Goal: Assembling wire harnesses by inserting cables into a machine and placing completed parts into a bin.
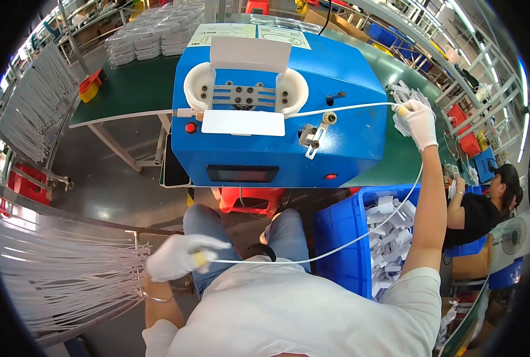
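The gloved left hand (175, 258) grips a white cable (348, 108) near the thighs (201, 221); the gloved right hand (418, 124) pinches it right of the blue machine (354, 143). Between them it sags over a blue bin (339, 229).

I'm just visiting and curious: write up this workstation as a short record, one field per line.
Machine: blue machine on a green table, red button at its left
Left hand: white-gloved, pinching white cable
Right hand: white-gloved, gripping cable that reaches the machine; whether it is the same cable, unclear
Bin: blue bin holding white pieces
Far right: another person, seated or standing unclear
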A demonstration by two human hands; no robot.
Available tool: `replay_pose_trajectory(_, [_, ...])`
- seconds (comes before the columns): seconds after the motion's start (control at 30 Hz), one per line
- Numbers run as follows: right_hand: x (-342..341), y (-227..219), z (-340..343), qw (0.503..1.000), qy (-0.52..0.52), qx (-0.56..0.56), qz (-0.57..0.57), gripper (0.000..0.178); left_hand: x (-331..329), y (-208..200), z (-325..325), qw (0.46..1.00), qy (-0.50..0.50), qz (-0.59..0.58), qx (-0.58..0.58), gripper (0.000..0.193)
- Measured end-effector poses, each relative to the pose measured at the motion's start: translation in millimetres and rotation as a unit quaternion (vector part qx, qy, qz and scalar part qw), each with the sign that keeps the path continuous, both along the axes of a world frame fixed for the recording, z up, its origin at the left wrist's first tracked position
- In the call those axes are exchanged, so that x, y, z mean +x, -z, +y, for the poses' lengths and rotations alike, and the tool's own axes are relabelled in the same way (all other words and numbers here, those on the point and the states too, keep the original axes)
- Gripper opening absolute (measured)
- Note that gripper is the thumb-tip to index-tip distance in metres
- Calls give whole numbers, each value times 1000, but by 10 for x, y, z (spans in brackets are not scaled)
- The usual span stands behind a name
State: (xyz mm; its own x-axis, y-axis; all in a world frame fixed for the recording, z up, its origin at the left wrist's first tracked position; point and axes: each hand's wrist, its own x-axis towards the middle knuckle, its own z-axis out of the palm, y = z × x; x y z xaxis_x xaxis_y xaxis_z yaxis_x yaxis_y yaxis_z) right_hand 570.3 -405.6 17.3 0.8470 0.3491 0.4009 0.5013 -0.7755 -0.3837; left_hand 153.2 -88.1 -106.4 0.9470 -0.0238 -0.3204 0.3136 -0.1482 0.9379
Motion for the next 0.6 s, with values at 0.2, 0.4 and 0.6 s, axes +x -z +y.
replay_pose_trajectory(0.2, [-198,-135,-194,989,-48,112,-86,19,312,264,-346,996,91,-4,-24,38])
replay_pose_trajectory(0.4, [-528,-49,-676,982,22,188,12,17,341,403,-398,991,103,-2,-89,35])
replay_pose_trajectory(0.6, [-783,130,-742,967,-28,216,134,12,596,416,-612,991,116,15,-66,31])
